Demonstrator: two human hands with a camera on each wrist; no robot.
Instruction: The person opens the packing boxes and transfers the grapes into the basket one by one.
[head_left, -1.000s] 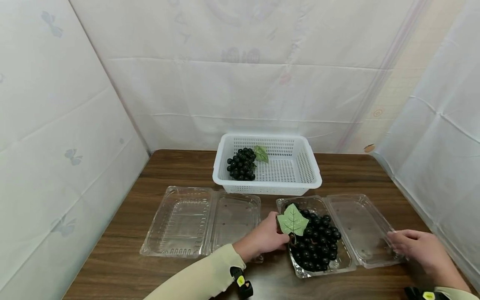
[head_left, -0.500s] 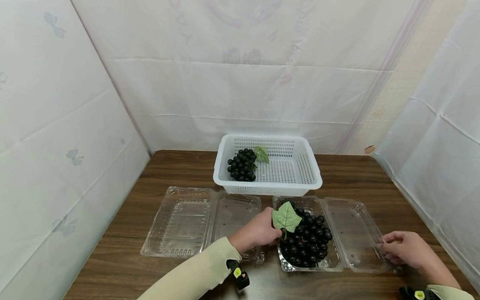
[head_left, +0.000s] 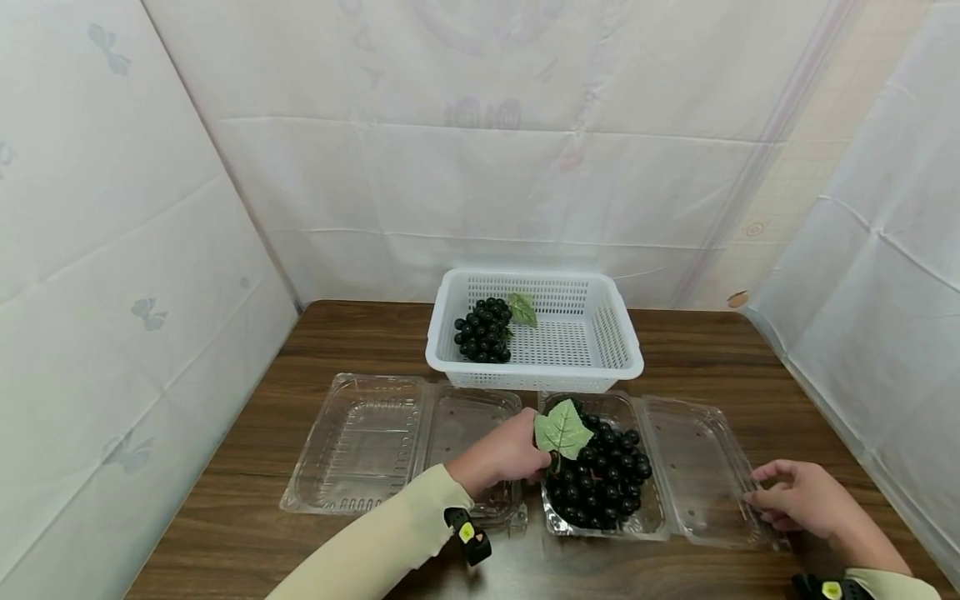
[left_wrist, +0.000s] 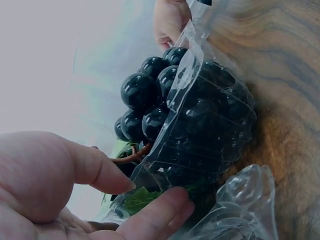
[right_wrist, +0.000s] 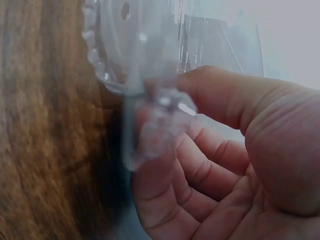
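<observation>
In the head view, a bunch of black grapes (head_left: 600, 483) with a pale green leaf (head_left: 562, 429) lies in the tray of an open clear plastic clamshell container (head_left: 654, 523). My left hand (head_left: 506, 454) pinches the tray's left wall between thumb and fingers. From the left wrist view, the grapes (left_wrist: 137, 91) bulge above the clear wall, and their brown stem (left_wrist: 132, 158) passes close to my thumb. On the far side, my right hand (head_left: 806, 500) pinches the outer edge of the lid (head_left: 697, 475). The right wrist view has a blurred lid corner (right_wrist: 167, 112) between thumb and fingers.
A second open clamshell container (head_left: 375, 446) lies to the left, its lid half partly under my left forearm and hand. Behind both stands a white perforated basket (head_left: 626, 362) holding another grape bunch (head_left: 483, 331) with a leaf. White curtains (head_left: 465, 167) enclose the wooden table (head_left: 240, 500).
The container with the grapes has slid left, closer to the second container. Both hands have moved left along with it, still holding its edges.
</observation>
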